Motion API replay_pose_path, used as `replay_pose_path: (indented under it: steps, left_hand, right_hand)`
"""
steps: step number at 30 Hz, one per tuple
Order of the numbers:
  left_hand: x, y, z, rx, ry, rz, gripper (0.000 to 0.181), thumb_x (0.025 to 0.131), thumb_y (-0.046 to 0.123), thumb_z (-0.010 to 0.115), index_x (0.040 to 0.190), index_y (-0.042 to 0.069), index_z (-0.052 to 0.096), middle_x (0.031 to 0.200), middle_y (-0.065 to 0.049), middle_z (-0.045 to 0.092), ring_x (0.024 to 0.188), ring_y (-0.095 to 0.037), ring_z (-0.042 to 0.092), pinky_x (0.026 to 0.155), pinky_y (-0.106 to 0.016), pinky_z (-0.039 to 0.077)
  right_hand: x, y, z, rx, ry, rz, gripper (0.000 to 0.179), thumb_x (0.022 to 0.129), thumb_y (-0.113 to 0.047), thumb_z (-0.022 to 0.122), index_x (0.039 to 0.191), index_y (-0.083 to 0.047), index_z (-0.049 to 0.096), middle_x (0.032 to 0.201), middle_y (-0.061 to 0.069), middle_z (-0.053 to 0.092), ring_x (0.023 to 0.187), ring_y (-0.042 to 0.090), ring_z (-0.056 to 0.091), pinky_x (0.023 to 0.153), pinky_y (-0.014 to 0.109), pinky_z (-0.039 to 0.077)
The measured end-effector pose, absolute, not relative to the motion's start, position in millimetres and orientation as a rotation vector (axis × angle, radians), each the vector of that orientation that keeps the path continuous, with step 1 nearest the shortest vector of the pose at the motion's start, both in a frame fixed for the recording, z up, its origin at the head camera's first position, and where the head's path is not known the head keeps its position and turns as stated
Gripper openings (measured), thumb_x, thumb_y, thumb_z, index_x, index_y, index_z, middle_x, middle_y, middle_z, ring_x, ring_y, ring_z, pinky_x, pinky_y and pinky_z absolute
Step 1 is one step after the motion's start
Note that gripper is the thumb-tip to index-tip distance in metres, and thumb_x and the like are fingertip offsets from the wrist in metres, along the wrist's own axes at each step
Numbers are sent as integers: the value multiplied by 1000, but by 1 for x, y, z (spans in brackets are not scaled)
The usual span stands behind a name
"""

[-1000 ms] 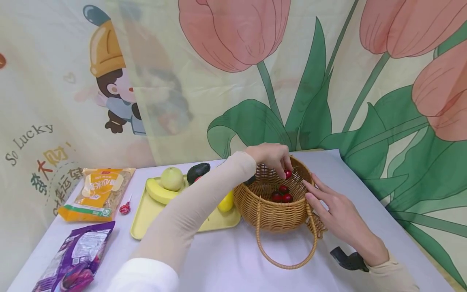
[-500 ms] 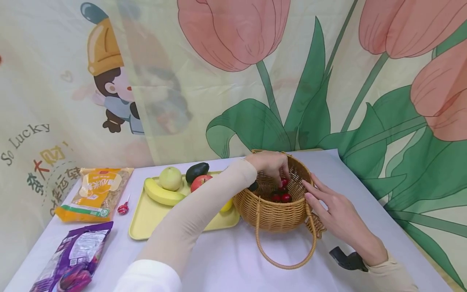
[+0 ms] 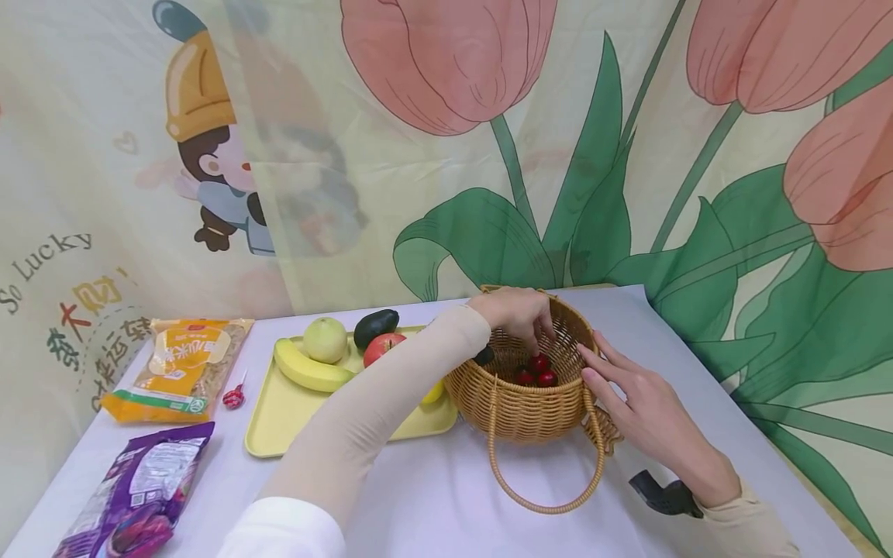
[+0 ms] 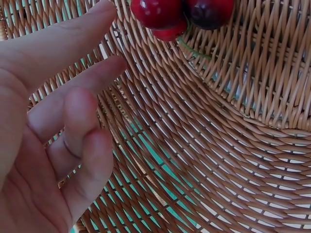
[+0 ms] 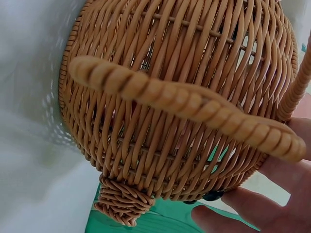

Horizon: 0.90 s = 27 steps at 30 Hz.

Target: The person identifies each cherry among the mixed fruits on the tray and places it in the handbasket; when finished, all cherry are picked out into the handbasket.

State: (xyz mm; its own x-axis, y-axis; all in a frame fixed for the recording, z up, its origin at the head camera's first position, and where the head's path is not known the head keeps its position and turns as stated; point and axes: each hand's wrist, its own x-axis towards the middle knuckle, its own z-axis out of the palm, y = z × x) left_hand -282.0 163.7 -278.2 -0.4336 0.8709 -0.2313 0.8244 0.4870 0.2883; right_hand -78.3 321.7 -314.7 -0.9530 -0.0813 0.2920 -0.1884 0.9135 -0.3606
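Note:
A brown wicker basket stands on the table, its looped handle hanging down in front. Inside it lie several dark red cherries. My left hand reaches over the rim into the basket. In the left wrist view, that hand has loosely bent fingers with nothing between them, and the cherries lie just past the fingertips. My right hand rests with extended fingers on the basket's right rim. The right wrist view has this hand against the woven side.
Left of the basket, a yellow tray carries a banana, a pale green round fruit, a red fruit and a dark avocado. An orange bag, a lollipop and a purple bag lie farther left.
My left hand has lowered a cherry into the basket and let it go; it now lies with the others. The right hand has stayed on the rim.

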Motion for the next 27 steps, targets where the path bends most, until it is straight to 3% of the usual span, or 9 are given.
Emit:
replay_pose_path:
  steps: [15,27]
  left_hand:
    - [-278,168,-273,1503,2395,189,38,88,29,83,125,29,76,115,9,78,108,-5,70,96,-28,55]
    - [-274,152,-237,1583,2380,331,41,87,33,83,127,26,74,114,7,79,103,-2,71,97,-28,56]
  right_hand:
    - [-79,320,-315,224,-2785,571,47,110,-35,47,151,-12,52,163,19,37,137,49,51,103,67,45]
    - [-78,320,-314,211,-2799,557,48,110,-36,47,151,-11,52,163,20,36,138,49,50,103,67,45]
